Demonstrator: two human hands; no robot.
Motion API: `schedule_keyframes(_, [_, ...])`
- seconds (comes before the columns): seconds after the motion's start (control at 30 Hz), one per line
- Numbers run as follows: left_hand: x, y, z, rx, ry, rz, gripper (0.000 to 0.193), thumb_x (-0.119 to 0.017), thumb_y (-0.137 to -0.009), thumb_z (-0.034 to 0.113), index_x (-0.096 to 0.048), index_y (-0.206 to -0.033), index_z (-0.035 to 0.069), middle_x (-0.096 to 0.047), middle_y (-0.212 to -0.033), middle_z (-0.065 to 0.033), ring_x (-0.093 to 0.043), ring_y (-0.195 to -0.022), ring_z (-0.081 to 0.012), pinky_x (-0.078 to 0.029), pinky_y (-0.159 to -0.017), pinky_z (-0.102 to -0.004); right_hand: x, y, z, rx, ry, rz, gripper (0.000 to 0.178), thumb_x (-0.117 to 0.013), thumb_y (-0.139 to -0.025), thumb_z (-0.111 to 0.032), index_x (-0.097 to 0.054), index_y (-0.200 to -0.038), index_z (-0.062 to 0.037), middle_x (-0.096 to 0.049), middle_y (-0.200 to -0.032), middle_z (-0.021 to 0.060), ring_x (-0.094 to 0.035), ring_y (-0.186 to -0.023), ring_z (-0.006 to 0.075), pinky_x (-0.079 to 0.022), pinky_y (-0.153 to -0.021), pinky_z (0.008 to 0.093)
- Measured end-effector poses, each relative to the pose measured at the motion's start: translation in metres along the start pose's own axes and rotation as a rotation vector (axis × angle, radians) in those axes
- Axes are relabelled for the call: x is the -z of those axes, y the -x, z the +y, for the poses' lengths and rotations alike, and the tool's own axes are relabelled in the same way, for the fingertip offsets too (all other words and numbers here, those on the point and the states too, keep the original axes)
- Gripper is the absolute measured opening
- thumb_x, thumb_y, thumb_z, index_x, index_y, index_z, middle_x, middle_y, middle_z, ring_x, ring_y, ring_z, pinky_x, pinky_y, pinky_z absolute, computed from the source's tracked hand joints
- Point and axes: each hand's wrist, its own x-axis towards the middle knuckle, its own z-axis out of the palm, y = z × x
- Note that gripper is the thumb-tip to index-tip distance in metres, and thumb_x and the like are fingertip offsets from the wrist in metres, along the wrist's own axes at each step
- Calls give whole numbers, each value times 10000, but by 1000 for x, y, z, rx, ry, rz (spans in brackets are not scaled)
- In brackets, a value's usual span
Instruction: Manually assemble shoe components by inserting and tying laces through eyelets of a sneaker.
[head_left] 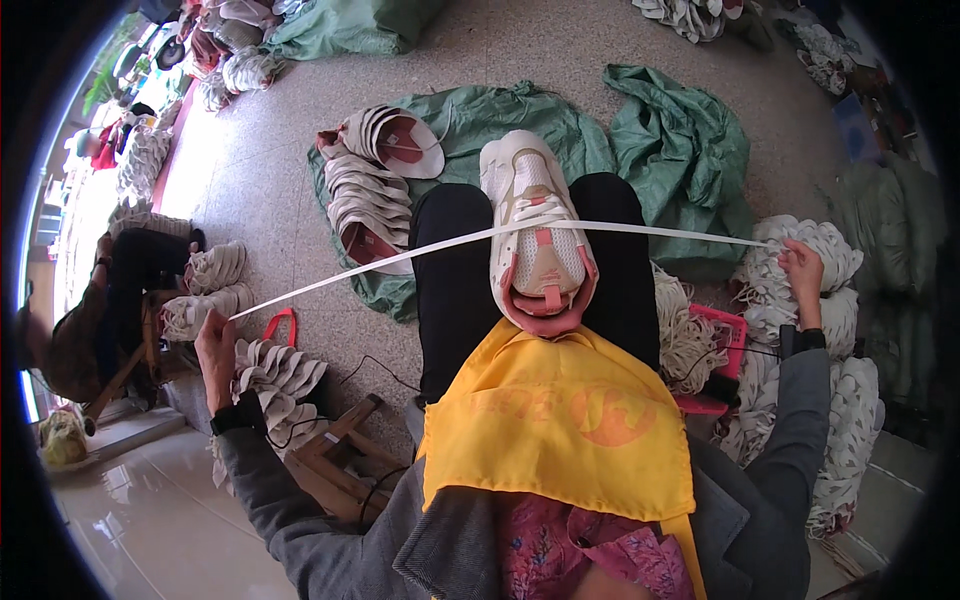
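A cream sneaker (527, 185) with pink lining and heel tab lies sole down between my knees, its heel toward me. A flat white shoelace (400, 256) runs through its upper eyelets and stretches nearly straight out to both sides. Out at the left, my left hand (214, 358) is closed in a pinch on one end of the shoelace. My right hand (803, 278) pinches the other end at the right, over white shoe parts. The rest of the lacing sits across the tongue, partly covered by the stretched shoelace.
Stacked white shoe uppers (370, 205) lie on a green sack (460, 110) ahead. Bundled uppers (845, 430) pile at my right beside a pink basket (735, 345) and loose laces (690, 345). A wooden stool (345, 440) stands at my left; another person (130, 285) sits beyond.
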Motion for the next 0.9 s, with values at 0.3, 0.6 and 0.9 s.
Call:
schedule_keyframes(0.3, [2, -22, 7, -20, -28, -67, 74, -656, -889, 34, -591, -898, -1, -592, -714, -70, -557, -670, -134, -468, -635, -333, -8, 0, -18, -197, 212, -240, 225, -662, -974, -173, -708, -911, 38, -682, -702, 82, -670, -565, 146, -561, -525, 295])
schedule_keyframes(0.6, [41, -69, 95, -114, 306, 391, 93, -668, -941, 67, -611, -884, 21, -556, -737, 3, -479, -685, -76, -416, -608, -257, -37, -24, -106, -46, -691, -58, 226, -635, -1013, -169, -702, -1090, 32, -735, -974, 90, -718, -883, 164, -582, -822, 283])
schedule_keyframes(0.9, [-88, 23, 256, -20, 736, -778, 118, -681, -934, 30, -583, -867, 29, -626, -763, 1, -581, -690, -71, -460, -612, -244, -177, 100, -281, -133, -536, -761, 256, -666, -993, -162, -713, -1135, 46, -732, -972, 103, -696, -720, 138, -587, -668, 252])
